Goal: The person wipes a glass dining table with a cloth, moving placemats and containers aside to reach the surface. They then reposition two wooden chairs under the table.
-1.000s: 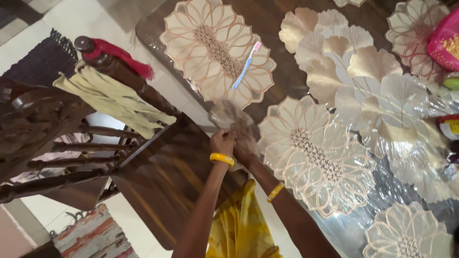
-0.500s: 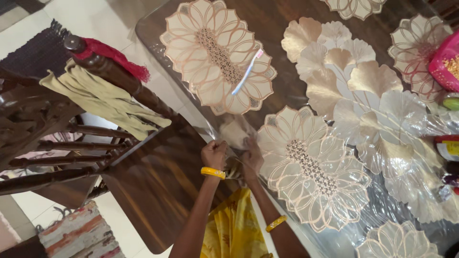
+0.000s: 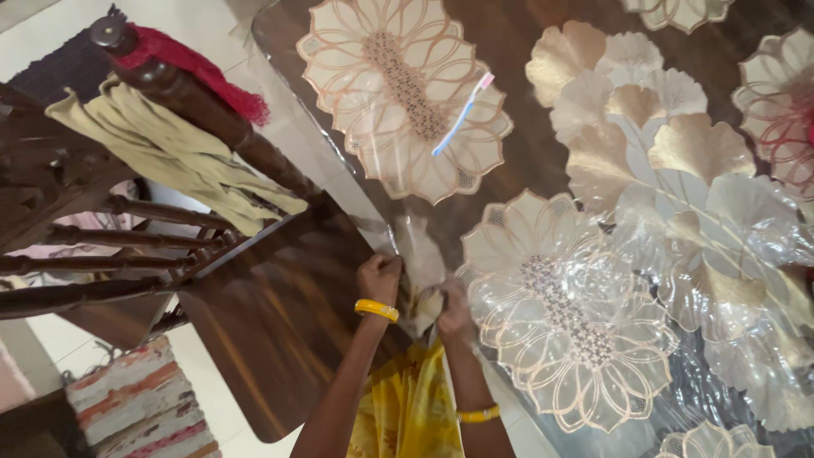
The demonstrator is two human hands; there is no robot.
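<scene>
Hands first: left hand [image 3: 379, 278] and right hand [image 3: 453, 307] are both bunched up at the near edge of the desk [image 3: 526, 161], gripping a wad of clear plastic wrap [image 3: 421, 263] that pokes up between them. Left fingers [image 3: 381, 265] are curled shut on the left side of the wad, and the right ones look closed around its lower end too, though that part is a bit blurry, so I can't say exactly how tight.

The plastic sits right at the desk's edge, just left of the nearer flower-shaped placemat [image 3: 560, 305], with the wooden chair [image 3: 254, 297] tucked close on the other side.

My read on how it'll handle: super light, floppy, zero stiffness. Thin film like that crumples and springs back, and it's slick, so a loose pinch probably slides off. Best bet is grabbing a gathered bunch rather than a single layer, near the scrunched middle where it's thickest. It could tear if yanked against the desk edge.

Other stuff around: a toothbrush [image 3: 462, 114] lying on the farther placemat [image 3: 398, 93], and a pale cloth [image 3: 170, 153] and a red rag [image 3: 195, 72] draped on the chair back.
</scene>
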